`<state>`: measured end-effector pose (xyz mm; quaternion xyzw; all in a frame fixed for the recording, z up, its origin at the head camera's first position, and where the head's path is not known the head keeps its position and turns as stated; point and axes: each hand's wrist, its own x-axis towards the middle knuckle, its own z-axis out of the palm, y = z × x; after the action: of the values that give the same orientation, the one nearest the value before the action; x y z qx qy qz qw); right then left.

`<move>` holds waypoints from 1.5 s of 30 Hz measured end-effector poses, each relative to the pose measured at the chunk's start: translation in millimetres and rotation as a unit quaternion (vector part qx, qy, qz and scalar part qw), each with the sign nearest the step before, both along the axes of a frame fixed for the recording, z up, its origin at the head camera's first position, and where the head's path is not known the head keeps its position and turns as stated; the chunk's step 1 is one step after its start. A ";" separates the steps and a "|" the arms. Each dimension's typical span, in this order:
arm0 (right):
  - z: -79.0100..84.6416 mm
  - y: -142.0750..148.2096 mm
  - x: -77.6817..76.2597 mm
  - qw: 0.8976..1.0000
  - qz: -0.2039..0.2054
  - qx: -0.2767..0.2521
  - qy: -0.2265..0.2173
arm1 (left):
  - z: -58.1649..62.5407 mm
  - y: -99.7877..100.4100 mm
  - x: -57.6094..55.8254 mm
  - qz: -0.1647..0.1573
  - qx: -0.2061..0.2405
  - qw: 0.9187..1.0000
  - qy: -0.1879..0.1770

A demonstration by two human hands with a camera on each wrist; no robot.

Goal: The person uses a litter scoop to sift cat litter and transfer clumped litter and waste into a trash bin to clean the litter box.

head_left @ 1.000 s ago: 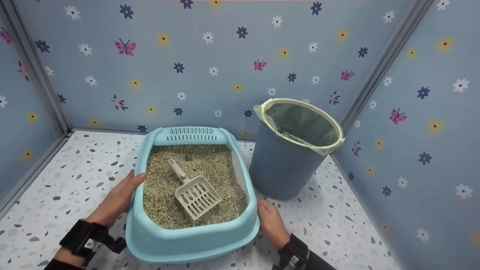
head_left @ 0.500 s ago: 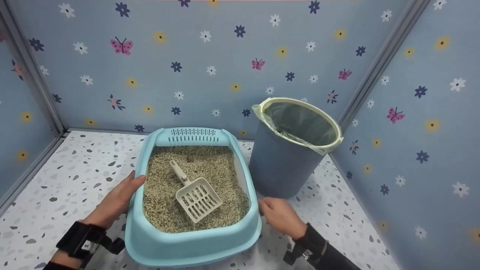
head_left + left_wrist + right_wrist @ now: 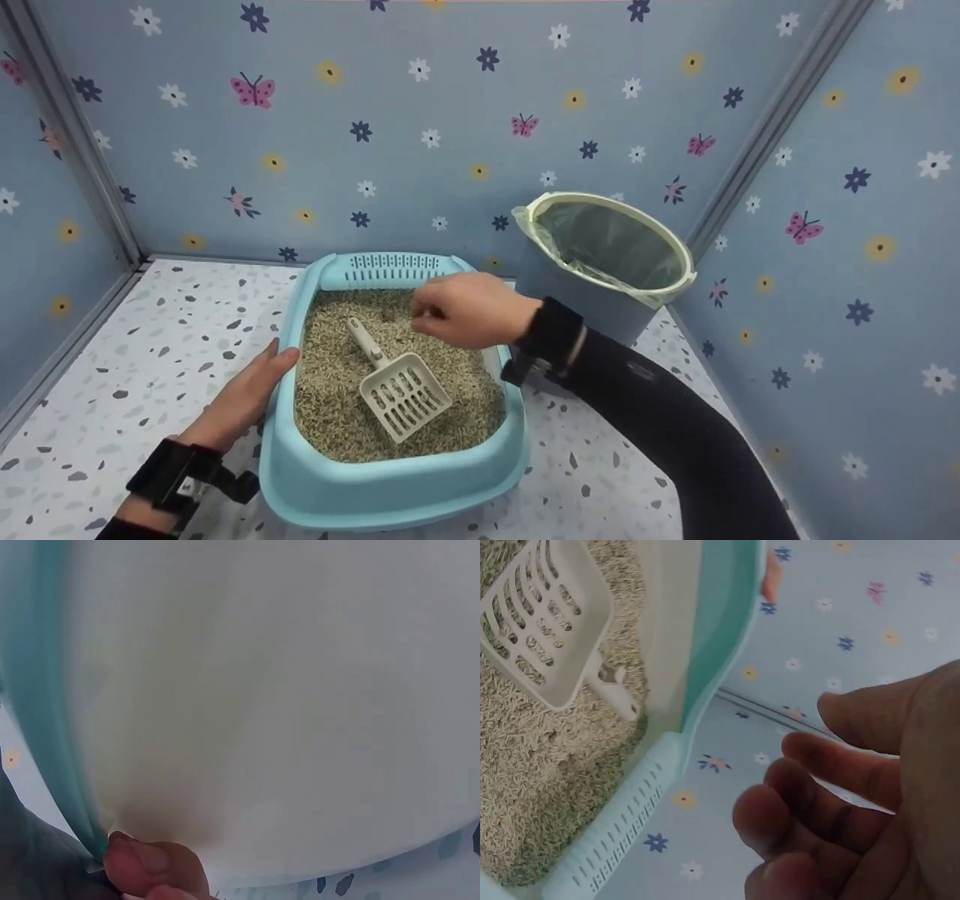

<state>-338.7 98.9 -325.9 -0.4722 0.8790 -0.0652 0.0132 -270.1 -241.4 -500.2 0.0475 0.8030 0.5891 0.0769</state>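
Litter box [image 3: 390, 495]: light blue, on a white speckled surface [image 3: 187, 322], slotted back edge toward the flowered wall [image 3: 420, 165].
Litter [image 3: 330, 390]: tan and grainy, spread across the box floor.
Scoop [image 3: 405, 394]: pale, slotted, lying on the litter, handle toward the back.
Bin [image 3: 551, 277]: blue-grey, right of the box, a translucent liner [image 3: 622, 240] folded over its cream rim; the bottom is hidden.
Left hand [image 3: 244, 386]: grips the box's left side, thumb over the rim.
Right hand [image 3: 476, 309]: above the litter, fingers loosely bent, holding nothing.
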 end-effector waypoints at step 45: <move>-31.8 -28.8 -32.5 0.919 0.019 0.200 0.340 | -4.0 0.3 0.5 -0.005 0.058 0.998 -0.009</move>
<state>-371.3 70.0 -357.7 -0.4699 0.8164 0.2763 -0.1908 -269.7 -241.1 -504.3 0.0505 0.7666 0.6346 0.0843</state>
